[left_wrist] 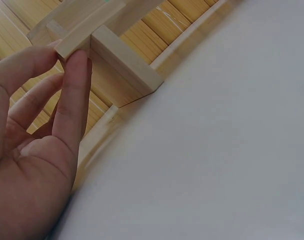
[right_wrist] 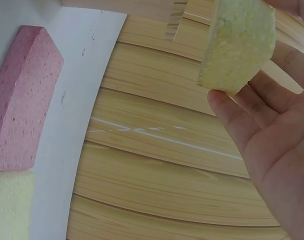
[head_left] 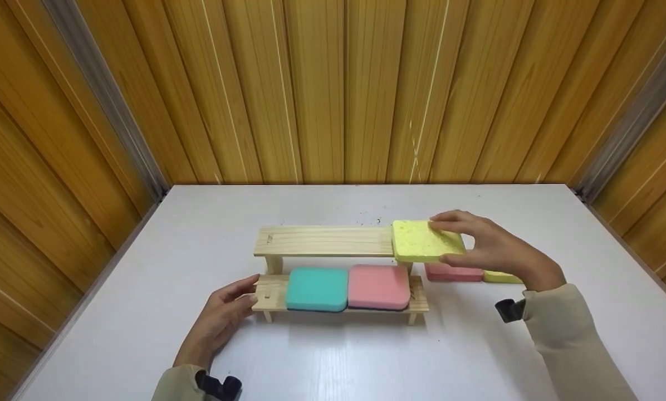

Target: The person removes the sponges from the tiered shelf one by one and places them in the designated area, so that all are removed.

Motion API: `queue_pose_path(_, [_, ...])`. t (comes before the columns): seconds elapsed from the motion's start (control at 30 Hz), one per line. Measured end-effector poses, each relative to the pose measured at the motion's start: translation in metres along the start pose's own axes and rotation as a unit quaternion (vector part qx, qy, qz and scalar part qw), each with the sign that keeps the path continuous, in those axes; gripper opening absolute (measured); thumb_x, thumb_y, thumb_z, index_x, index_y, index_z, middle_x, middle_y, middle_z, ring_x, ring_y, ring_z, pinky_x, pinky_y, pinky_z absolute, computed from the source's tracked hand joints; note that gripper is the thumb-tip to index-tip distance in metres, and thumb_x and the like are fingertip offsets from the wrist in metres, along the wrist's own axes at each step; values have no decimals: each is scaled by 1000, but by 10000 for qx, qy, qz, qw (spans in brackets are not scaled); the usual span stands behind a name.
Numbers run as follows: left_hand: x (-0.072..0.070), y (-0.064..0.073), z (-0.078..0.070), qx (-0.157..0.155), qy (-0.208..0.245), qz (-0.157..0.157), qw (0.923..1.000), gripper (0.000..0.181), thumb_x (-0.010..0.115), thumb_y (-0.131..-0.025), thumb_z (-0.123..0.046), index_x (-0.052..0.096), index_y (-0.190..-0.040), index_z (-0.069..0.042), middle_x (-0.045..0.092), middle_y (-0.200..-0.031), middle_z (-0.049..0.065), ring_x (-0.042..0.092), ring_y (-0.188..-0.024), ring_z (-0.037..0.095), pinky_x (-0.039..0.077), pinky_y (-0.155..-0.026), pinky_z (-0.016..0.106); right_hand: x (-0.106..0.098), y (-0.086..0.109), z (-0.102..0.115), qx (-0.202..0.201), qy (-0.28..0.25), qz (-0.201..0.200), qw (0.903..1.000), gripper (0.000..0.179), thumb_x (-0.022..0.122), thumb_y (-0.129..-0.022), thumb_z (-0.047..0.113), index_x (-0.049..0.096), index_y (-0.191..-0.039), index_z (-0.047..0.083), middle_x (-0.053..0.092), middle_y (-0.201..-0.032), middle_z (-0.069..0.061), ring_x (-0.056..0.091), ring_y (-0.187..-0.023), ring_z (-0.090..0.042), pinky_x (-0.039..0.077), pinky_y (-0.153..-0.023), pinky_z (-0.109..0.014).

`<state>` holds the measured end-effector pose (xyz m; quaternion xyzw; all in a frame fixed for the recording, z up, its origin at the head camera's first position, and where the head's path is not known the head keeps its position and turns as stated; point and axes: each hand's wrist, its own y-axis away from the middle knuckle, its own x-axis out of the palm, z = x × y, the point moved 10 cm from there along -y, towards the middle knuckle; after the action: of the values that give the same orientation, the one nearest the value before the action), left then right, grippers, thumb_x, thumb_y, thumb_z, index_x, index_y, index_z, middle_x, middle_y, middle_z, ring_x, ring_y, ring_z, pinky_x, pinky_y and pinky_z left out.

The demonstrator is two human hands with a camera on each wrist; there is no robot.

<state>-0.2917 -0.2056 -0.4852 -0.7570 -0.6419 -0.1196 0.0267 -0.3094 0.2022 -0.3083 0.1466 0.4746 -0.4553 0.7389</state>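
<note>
A two-step wooden rack [head_left: 270,283] stands on the white table. My left hand [head_left: 228,307] pinches the left end of its lower step; in the left wrist view the thumb and fingers meet the board's end [left_wrist: 87,30]. My right hand [head_left: 497,248] grips a yellow sponge [head_left: 422,240] by its right part, at the right end of the upper step [head_left: 327,240]. Whether that sponge touches the step, I cannot tell. On the lower step a teal sponge [head_left: 317,288] and a pink sponge [head_left: 378,285] lie side by side.
Behind the rack's right side, another pink sponge [head_left: 454,273] and another yellow sponge [head_left: 503,277] lie end to end on the white table [head_left: 355,362], partly hidden by my right hand. Wood-patterned panels [head_left: 322,89] rise behind the table and at both sides.
</note>
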Motion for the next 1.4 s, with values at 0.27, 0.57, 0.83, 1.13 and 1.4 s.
queue_pose_path(0.27, [-1,0,-1,-45,4,-44,10000,54,63,-87,0,47,-138,2,53,-117,8,60,-99,17,53,-80,24,-3,8,-8,104,60,-16,9999,61,78,-79,19,56,-133,3,53,-136,-12,46,-128,-36,40,-100,-58])
queue_pose_path(0.57, [0,0,-1,-85,8,-38,10000,55,63,-86,1,46,-139,3,53,-118,8,60,-101,17,53,-84,25,-7,18,-18,227,305,-101,9992,61,77,-78,13,55,-135,6,53,-136,-7,45,-129,-30,41,-100,-43])
queue_pose_path(0.83, [2,0,0,-84,47,-22,10000,58,62,-86,2,43,-141,4,50,-120,10,59,-105,18,53,-87,27,-8,26,-25,229,390,-162,9988,60,76,-78,12,57,-134,7,55,-134,-5,48,-122,-23,41,-93,-26])
queue_pose_path(1.13, [0,-1,-1,-119,50,-106,9999,57,62,-86,3,45,-140,3,51,-120,9,60,-104,19,54,-86,27,-9,33,-34,429,450,-107,9980,60,75,-78,14,56,-135,9,53,-134,-6,48,-114,-19,42,-88,-33])
queue_pose_path(1.4, [0,1,0,-125,-36,-86,9999,58,62,-86,1,43,-141,3,53,-120,9,60,-104,18,53,-85,26,-11,39,-39,353,416,-228,9983,59,76,-77,13,58,-133,8,54,-132,-5,45,-109,-5,41,-87,-24])
